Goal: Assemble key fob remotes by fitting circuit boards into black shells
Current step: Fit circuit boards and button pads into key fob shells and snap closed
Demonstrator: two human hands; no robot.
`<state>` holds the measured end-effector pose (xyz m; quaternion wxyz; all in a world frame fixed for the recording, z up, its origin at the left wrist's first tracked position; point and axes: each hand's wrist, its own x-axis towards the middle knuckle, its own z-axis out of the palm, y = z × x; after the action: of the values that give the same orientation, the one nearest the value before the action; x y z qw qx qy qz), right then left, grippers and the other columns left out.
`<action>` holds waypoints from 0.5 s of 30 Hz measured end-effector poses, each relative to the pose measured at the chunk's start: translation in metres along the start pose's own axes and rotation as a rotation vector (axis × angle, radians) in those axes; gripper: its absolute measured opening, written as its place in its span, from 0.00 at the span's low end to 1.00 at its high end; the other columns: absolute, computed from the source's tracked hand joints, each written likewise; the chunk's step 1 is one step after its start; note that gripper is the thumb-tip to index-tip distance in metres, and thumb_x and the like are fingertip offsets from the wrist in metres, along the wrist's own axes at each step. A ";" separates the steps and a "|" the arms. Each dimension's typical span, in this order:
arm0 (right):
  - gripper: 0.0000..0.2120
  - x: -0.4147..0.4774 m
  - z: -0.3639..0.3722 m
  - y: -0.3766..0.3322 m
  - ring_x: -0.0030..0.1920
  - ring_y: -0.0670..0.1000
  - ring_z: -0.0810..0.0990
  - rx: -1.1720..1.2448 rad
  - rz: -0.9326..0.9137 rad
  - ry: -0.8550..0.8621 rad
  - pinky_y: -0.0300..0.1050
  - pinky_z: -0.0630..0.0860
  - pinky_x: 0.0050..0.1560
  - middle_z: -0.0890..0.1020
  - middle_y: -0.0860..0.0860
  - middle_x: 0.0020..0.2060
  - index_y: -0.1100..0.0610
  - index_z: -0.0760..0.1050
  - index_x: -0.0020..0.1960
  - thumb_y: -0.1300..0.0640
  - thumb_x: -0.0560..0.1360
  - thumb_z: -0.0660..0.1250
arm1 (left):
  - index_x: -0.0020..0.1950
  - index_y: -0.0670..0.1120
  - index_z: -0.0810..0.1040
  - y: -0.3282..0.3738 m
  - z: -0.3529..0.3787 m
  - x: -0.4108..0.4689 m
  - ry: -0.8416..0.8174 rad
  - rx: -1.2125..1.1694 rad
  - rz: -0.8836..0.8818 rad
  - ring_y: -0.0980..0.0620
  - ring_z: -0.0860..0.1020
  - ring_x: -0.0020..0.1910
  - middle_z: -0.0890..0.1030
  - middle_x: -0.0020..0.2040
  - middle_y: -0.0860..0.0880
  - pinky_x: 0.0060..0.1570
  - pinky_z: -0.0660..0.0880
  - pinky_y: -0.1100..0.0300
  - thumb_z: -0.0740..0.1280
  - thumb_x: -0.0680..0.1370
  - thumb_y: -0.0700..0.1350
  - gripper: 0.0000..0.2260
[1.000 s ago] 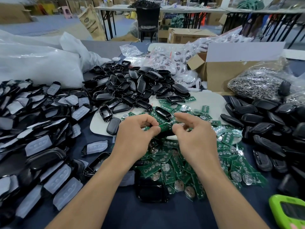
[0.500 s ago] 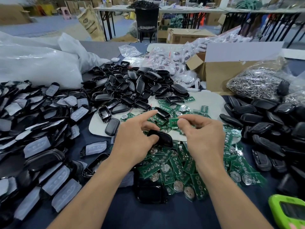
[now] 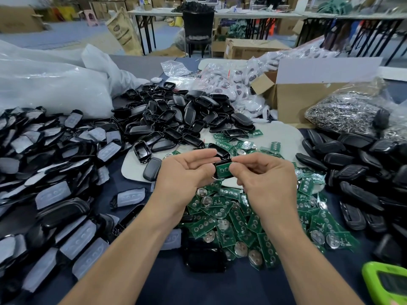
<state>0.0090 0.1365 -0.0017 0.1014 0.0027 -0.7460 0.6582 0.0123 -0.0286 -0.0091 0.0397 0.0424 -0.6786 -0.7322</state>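
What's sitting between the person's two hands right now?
In the head view, a black shell with a green circuit board in it, held by the left hand and right hand.

Head view: worn on you, wide-angle, facing forward and down. Close above your left hand [image 3: 185,172] and right hand [image 3: 264,181] gripping the black shell [image 3: 222,171]; table [image 3: 198,287] spreads around that grip.

Left hand [image 3: 182,172], right hand [image 3: 264,179] pinch shell [image 3: 225,161], board [image 3: 223,171] inside.
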 end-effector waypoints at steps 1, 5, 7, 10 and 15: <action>0.10 0.000 -0.001 0.000 0.29 0.44 0.81 -0.004 0.006 0.019 0.35 0.74 0.32 0.86 0.46 0.32 0.43 0.88 0.43 0.59 0.72 0.81 | 0.54 0.50 0.85 0.001 0.000 0.000 -0.019 -0.007 -0.005 0.53 0.87 0.50 0.89 0.49 0.51 0.46 0.83 0.62 0.71 0.78 0.30 0.15; 0.07 -0.002 -0.002 -0.001 0.27 0.39 0.78 -0.070 -0.016 0.103 0.29 0.71 0.29 0.85 0.41 0.31 0.44 0.88 0.43 0.55 0.71 0.81 | 0.55 0.50 0.84 0.002 0.002 -0.002 -0.049 -0.026 0.002 0.54 0.87 0.51 0.89 0.50 0.51 0.46 0.82 0.64 0.71 0.78 0.30 0.16; 0.06 -0.003 -0.001 -0.001 0.30 0.39 0.81 -0.083 -0.041 0.120 0.28 0.73 0.31 0.86 0.39 0.33 0.44 0.88 0.43 0.55 0.72 0.81 | 0.55 0.51 0.84 0.002 0.003 -0.003 -0.048 -0.040 0.005 0.55 0.87 0.51 0.89 0.49 0.51 0.45 0.82 0.64 0.72 0.77 0.30 0.16; 0.07 -0.001 -0.001 -0.001 0.31 0.41 0.82 -0.049 -0.040 0.122 0.32 0.76 0.33 0.86 0.42 0.32 0.43 0.88 0.42 0.56 0.72 0.81 | 0.54 0.50 0.84 0.002 0.004 -0.003 -0.025 -0.055 0.004 0.55 0.87 0.49 0.89 0.49 0.51 0.44 0.82 0.64 0.71 0.77 0.29 0.16; 0.08 0.001 -0.001 0.000 0.27 0.47 0.81 0.042 0.017 0.078 0.39 0.79 0.32 0.85 0.50 0.30 0.44 0.88 0.42 0.58 0.73 0.80 | 0.53 0.49 0.85 0.002 0.005 -0.002 0.016 -0.079 -0.001 0.53 0.88 0.47 0.89 0.48 0.50 0.44 0.83 0.63 0.72 0.77 0.29 0.15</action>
<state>0.0081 0.1376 -0.0015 0.1247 -0.0272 -0.7276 0.6740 0.0137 -0.0233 -0.0069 0.0464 0.0471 -0.6489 -0.7580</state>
